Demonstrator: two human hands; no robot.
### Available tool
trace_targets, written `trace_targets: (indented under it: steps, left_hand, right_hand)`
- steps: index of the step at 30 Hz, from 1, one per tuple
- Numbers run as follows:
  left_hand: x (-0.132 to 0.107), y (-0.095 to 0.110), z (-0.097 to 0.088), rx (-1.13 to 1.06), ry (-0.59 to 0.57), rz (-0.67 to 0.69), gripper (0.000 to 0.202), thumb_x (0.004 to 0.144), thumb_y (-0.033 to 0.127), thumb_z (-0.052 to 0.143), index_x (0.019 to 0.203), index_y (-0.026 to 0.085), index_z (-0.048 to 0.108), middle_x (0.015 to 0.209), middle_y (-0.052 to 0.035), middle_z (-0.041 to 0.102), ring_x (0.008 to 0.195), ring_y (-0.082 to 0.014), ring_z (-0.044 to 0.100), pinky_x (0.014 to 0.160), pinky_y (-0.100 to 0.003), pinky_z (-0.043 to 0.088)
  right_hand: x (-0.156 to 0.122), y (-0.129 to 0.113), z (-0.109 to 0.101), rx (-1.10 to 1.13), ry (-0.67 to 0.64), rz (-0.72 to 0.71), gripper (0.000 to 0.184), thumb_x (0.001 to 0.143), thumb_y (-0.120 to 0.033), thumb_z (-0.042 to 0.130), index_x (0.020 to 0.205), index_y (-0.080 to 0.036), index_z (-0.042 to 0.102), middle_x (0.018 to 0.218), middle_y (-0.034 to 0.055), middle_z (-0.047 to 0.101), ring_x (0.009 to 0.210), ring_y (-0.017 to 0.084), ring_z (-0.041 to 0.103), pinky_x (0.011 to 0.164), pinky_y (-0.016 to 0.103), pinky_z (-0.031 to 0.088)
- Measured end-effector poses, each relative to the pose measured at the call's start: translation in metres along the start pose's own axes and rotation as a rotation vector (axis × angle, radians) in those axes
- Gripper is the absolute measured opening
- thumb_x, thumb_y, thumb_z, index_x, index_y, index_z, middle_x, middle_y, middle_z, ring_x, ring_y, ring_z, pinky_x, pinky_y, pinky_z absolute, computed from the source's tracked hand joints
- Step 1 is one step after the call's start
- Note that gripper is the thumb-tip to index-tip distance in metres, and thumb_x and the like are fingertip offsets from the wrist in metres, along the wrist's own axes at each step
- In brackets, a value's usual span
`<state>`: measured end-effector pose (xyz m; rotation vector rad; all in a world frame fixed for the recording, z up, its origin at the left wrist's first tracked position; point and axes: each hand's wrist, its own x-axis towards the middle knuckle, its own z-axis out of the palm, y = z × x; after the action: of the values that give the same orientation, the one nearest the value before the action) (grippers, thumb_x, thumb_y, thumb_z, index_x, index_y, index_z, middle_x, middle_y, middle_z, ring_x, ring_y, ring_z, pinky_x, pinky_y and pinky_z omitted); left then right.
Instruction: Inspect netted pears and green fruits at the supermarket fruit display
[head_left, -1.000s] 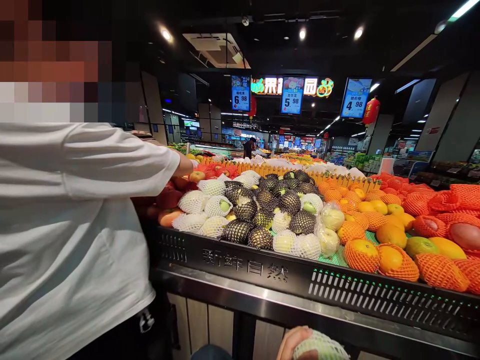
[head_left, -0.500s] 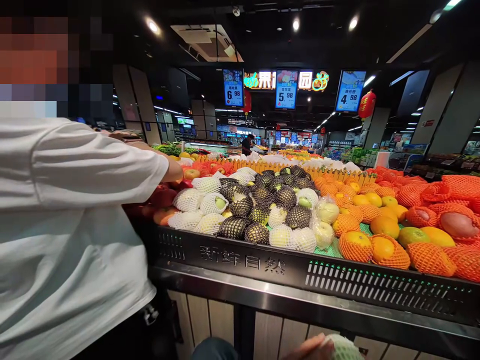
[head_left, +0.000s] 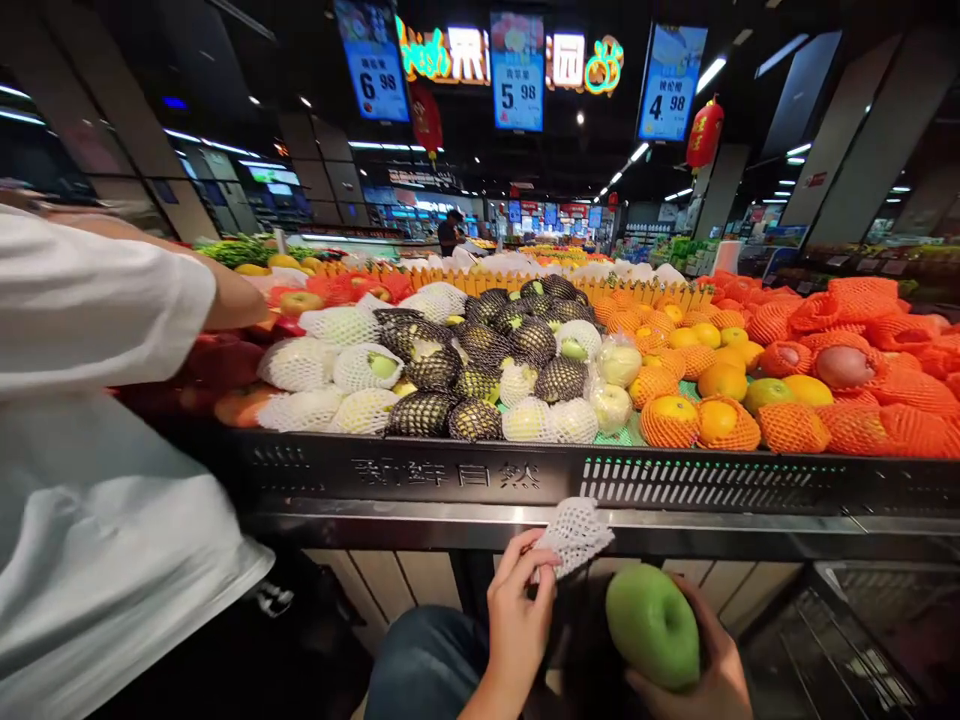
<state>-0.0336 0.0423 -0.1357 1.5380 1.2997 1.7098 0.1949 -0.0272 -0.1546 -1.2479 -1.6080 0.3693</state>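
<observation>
A bare green apple point(head_left: 652, 625) rests in my right hand point(head_left: 724, 660), its fingers curled round the far side and the thumb below. To the left of it, my left hand point(head_left: 519, 600) pinches a white foam net sleeve point(head_left: 574, 538) between thumb and fingers. The sleeve looks slack, with no fruit in it, and overlaps the metal edge of the stand. Both hands are low, in front of the display, with the apple and the sleeve apart. Behind them, white-netted fruits point(head_left: 366, 368) and black-netted fruits point(head_left: 420, 413) lie in the black tray point(head_left: 559, 478).
A person in a white shirt point(head_left: 90, 320) stands close on the left, one arm over the display. Orange-netted oranges point(head_left: 727, 424) and red-netted fruits point(head_left: 851, 368) fill the right side. A metal ledge point(head_left: 420, 522) runs below the tray. A wire rack or cart point(head_left: 825, 630) is at lower right.
The view has tilted down and shifted right. Earlier a hand held a fruit in a pale net at the bottom edge; now the apple is bare and the net sleeve is in my left hand.
</observation>
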Motion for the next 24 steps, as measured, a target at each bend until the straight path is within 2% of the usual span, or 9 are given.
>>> trace_targets:
  steps: [3, 5, 8, 11, 15, 19, 21, 23, 24]
  left_hand:
    - [-0.022, 0.0, 0.017, -0.281, -0.269, -0.236, 0.044, 0.095, 0.061, 0.06, 0.102, 0.024, 0.082, 0.123, -0.014, 0.07, 0.118, -0.0317, 0.068, 0.099, -0.043, 0.06]
    - [-0.038, -0.001, 0.025, -0.482, -0.318, -0.398, 0.056, 0.093, 0.069, 0.059, 0.117, 0.022, 0.077, 0.135, -0.0146, 0.067, 0.132, -0.0353, 0.06, 0.116, -0.05, 0.049]
    - [-0.054, -0.001, 0.03, -0.662, -0.42, -0.508, 0.083, 0.077, 0.074, 0.075, 0.14, 0.021, 0.062, 0.148, -0.0155, 0.058, 0.142, -0.0386, 0.051, 0.122, -0.053, 0.044]
    - [-0.054, 0.004, 0.029, -0.581, -0.582, -0.497, 0.115, 0.056, 0.053, 0.099, 0.152, 0.024, 0.045, 0.152, -0.0145, 0.054, 0.143, -0.0376, 0.051, 0.121, -0.048, 0.045]
    - [-0.047, 0.008, 0.025, -0.482, -0.597, -0.438, 0.107, 0.058, 0.041, 0.098, 0.149, 0.023, 0.043, 0.144, -0.0133, 0.058, 0.135, -0.0352, 0.057, 0.118, -0.046, 0.048]
    - [-0.05, 0.005, 0.027, -0.595, -0.513, -0.394, 0.106, 0.06, 0.047, 0.096, 0.148, 0.024, 0.042, 0.146, -0.0142, 0.057, 0.137, -0.0355, 0.055, 0.118, -0.045, 0.046]
    - [-0.049, 0.003, 0.029, -0.674, -0.512, -0.382, 0.107, 0.06, 0.054, 0.095, 0.148, 0.022, 0.043, 0.139, -0.0153, 0.061, 0.128, -0.0358, 0.061, 0.11, -0.045, 0.052]
    - [-0.039, 0.002, 0.027, -0.669, -0.518, -0.251, 0.107, 0.058, 0.062, 0.093, 0.147, 0.021, 0.048, 0.138, -0.0176, 0.06, 0.121, -0.0369, 0.064, 0.101, -0.046, 0.056]
    - [-0.03, 0.002, 0.023, -0.62, -0.507, -0.146, 0.106, 0.058, 0.065, 0.091, 0.145, 0.02, 0.051, 0.14, -0.0185, 0.058, 0.12, -0.0379, 0.065, 0.1, -0.047, 0.057]
  right_hand:
    - [0.01, -0.026, 0.004, -0.051, -0.007, -0.09, 0.075, 0.081, -0.035, 0.084, 0.145, -0.024, 0.048, 0.136, 0.0086, 0.062, 0.121, 0.03, 0.064, 0.101, 0.031, 0.057]
    - [0.016, -0.04, 0.009, -0.034, 0.003, -0.133, 0.067, 0.085, -0.029, 0.078, 0.145, -0.027, 0.048, 0.136, 0.0057, 0.06, 0.123, 0.026, 0.061, 0.105, 0.029, 0.054]
    - [0.02, -0.049, 0.017, -0.038, 0.042, -0.151, 0.061, 0.087, -0.029, 0.068, 0.146, -0.028, 0.051, 0.136, 0.0043, 0.058, 0.123, 0.023, 0.059, 0.108, 0.027, 0.05]
    - [0.017, -0.048, 0.019, -0.027, 0.034, -0.139, 0.061, 0.087, -0.033, 0.061, 0.147, -0.025, 0.05, 0.138, 0.0057, 0.057, 0.124, 0.024, 0.059, 0.108, 0.027, 0.05]
    - [0.02, -0.044, 0.013, -0.07, -0.009, -0.152, 0.063, 0.09, -0.027, 0.057, 0.152, -0.025, 0.044, 0.14, 0.0065, 0.057, 0.126, 0.024, 0.059, 0.107, 0.029, 0.052]
    - [0.029, -0.03, 0.002, -0.301, -0.07, -0.282, 0.059, 0.095, -0.03, 0.057, 0.154, -0.028, 0.049, 0.157, 0.0108, 0.043, 0.144, 0.038, 0.041, 0.115, 0.055, 0.046]
    - [0.03, -0.014, -0.011, -0.306, -0.06, -0.302, 0.04, 0.1, -0.027, 0.057, 0.139, -0.031, 0.063, 0.145, 0.0079, 0.056, 0.132, 0.033, 0.056, 0.105, 0.045, 0.056]
    - [0.028, 0.006, -0.034, -0.238, -0.071, -0.309, 0.026, 0.101, -0.02, 0.054, 0.117, -0.031, 0.072, 0.116, 0.0021, 0.071, 0.102, 0.021, 0.072, 0.084, 0.025, 0.062]
    - [0.026, 0.016, -0.05, -0.232, -0.067, -0.308, 0.022, 0.101, -0.021, 0.055, 0.109, -0.029, 0.074, 0.108, 0.0017, 0.072, 0.094, 0.02, 0.074, 0.078, 0.022, 0.062]
